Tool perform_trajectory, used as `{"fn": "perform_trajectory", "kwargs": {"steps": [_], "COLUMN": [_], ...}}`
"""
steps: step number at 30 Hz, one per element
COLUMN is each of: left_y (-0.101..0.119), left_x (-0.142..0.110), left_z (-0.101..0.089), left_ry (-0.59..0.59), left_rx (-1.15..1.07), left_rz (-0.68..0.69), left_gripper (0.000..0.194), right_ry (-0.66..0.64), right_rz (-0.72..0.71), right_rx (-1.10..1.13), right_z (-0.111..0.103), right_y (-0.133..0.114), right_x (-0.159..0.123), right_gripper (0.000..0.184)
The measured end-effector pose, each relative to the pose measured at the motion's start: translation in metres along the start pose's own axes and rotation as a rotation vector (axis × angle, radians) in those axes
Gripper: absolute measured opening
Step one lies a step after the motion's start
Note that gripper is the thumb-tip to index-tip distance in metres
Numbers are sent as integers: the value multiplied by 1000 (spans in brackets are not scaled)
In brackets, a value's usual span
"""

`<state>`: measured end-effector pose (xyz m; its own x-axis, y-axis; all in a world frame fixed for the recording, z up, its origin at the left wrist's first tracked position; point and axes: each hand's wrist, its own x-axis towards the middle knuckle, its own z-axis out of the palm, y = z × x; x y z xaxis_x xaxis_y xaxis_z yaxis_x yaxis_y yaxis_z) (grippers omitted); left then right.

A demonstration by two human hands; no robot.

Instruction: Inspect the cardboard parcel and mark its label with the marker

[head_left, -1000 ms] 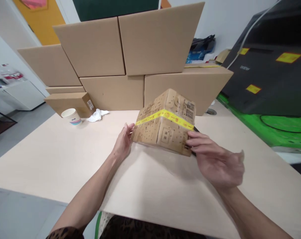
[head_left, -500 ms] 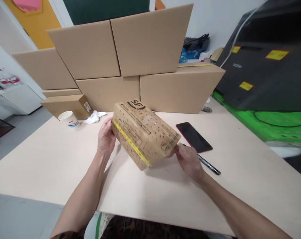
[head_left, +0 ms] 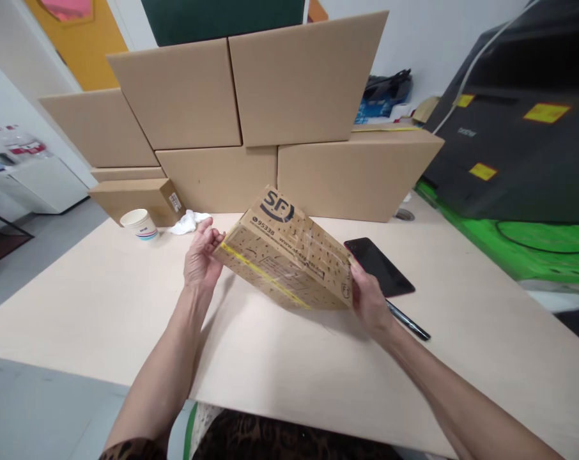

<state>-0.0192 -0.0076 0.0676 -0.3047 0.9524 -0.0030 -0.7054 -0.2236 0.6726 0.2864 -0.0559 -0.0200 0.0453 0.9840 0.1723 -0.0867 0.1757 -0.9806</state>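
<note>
I hold a small printed cardboard parcel with yellow tape and a dark round logo, tilted above the pale table. My left hand grips its left end, fingers curled over the edge. Against its right end my right hand presses, with fingers wrapped behind it. A black phone and a black pen lie on the table just right of my right hand.
Large plain cardboard boxes are stacked along the table's far side. A paper cup and a crumpled white tissue sit at the back left. A black machine on a green mat stands at the right.
The parcel has been turned over between my hands: the yellow-taped face rolled toward me and down, and the logo face now shows on top. The phone and pen came into sight.
</note>
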Motion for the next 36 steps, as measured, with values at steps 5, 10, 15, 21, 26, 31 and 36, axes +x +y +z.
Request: {"fn": "perform_trajectory", "kwargs": {"steps": [5,10,15,21,26,31,36], "left_y": [0,-11,-12,-1,-7,-29,-21], "left_x": [0,-5,-3,2,0,-10,-11], "left_z": [1,4,-4,-13,-11,-10,-14], "left_ry": [55,73,-156,-289,-334,-359,-220], "left_rx": [-50,36,215,316,311,554,896], "left_rz": [-103,-175,-72,36,46,26,157], "left_gripper": [11,8,31,54,55,44,44], "right_ry": [88,137,133,178,126,75,164], "right_rz": [40,66,94,12,-25,-38,75], "right_rx": [42,107,93,129,169,96,-38], "right_z": [-4,0,-1,-11,-13,-8,-9], "right_y": [-10,-19,-24,-31,-30,-25,-24], "right_x": [9,10,6,9,10,6,7], "right_gripper": [52,47,45,47,40,46,57]}}
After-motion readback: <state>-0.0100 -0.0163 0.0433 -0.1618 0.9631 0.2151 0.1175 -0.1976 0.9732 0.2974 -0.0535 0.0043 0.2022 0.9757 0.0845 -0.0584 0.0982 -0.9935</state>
